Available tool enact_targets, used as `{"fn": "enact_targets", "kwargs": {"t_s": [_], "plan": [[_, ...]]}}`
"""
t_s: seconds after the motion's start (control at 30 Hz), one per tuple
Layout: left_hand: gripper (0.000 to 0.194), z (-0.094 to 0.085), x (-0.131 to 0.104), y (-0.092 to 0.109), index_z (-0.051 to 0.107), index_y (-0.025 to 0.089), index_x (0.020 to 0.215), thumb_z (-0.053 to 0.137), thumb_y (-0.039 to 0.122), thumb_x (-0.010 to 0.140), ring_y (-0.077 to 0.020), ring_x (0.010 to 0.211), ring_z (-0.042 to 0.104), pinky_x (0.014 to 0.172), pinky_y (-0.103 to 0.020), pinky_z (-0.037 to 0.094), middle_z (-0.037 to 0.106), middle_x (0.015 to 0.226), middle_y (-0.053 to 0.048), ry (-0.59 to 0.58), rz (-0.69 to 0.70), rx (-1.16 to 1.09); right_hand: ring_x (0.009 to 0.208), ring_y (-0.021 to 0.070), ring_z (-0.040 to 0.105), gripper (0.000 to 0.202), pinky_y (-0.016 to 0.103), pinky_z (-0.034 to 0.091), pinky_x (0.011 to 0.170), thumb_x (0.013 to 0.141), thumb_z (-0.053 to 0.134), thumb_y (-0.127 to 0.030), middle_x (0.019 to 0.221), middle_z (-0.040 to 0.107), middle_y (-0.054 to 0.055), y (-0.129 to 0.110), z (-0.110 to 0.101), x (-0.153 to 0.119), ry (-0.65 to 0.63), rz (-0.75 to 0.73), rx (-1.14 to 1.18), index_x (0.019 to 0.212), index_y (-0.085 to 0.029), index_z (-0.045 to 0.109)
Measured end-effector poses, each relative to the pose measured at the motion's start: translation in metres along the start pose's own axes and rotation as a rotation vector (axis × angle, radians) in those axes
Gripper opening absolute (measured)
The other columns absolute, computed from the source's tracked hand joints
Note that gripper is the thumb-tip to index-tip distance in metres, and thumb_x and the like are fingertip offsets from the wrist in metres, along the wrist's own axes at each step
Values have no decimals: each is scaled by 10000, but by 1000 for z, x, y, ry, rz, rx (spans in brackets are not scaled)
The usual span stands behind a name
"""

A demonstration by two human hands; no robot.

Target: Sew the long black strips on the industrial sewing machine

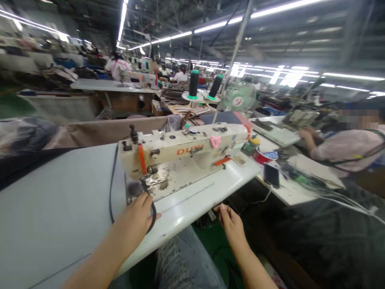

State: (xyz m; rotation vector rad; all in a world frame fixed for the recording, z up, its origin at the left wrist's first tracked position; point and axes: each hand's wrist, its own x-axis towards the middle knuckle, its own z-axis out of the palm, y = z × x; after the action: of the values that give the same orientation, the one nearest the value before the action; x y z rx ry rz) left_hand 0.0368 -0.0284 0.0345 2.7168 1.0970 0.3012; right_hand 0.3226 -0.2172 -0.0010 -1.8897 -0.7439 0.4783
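A cream sewing machine (186, 148) with orange lettering stands on a pale table (186, 208). My left hand (140, 212) is at the needle end, its fingers bent round a dark strip (154, 218) that curves beside them. Another long dark cord or strip (112, 184) runs down the table left of the machine head. My right hand (227, 214) is off the table's front edge, its thumb and fingers pinched together at a small dark piece, too small to name.
At the right, a person (355, 148) works at another table, near a phone (271, 175), a red tin (263, 155) and cables. Behind the machine stand two dark thread cones (193, 83) and a green fan (240, 97). My knee (189, 261) is below the table edge.
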Motion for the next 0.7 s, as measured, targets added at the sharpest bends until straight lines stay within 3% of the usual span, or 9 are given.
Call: {"fn": "enact_targets", "kwargs": {"t_s": [0.17, 0.27, 0.4, 0.57, 0.7], "plan": [[449, 15, -1, -12, 610, 119, 1232, 476, 438, 945, -330, 1164, 637, 1024, -468, 519, 583, 1337, -199, 82, 81, 27, 549, 176, 552, 683, 301, 455, 552, 863, 392, -799, 654, 600, 20, 20, -65, 17, 225, 88, -156, 887, -189, 697], [470, 15, 0, -13, 637, 126, 1160, 459, 494, 928, -344, 1157, 640, 980, -463, 543, 611, 1290, -200, 104, 105, 25, 672, 211, 628, 503, 318, 484, 645, 912, 429, -614, 757, 678, 61, 27, -107, 25, 340, 148, -301, 894, -195, 708], [515, 15, 2, -15, 648, 107, 1140, 447, 520, 908, -351, 1104, 662, 972, -472, 550, 637, 1243, -213, 126, 110, 23, 991, 284, 661, 271, 361, 482, 839, 890, 527, -365, 1006, 716, 121, 31, -159, 30, 479, 270, -529, 920, -196, 737], [480, 26, 2, -24, 652, 117, 1164, 389, 453, 944, -321, 1084, 675, 1008, -452, 538, 655, 1226, -194, 132, 131, 11, 1152, 375, 634, 418, 456, 491, 919, 918, 518, -362, 1277, 620, 229, 31, -214, 35, 665, 484, -679, 1237, -152, 685], [521, 43, 1, -39, 632, 121, 1215, 374, 497, 966, -349, 1163, 653, 1055, -480, 523, 645, 1287, -192, 173, 165, 31, 1209, 409, 622, 529, 496, 497, 962, 917, 541, -382, 1324, 593, 296, 30, -253, 49, 754, 621, -683, 1352, -88, 604]]}}
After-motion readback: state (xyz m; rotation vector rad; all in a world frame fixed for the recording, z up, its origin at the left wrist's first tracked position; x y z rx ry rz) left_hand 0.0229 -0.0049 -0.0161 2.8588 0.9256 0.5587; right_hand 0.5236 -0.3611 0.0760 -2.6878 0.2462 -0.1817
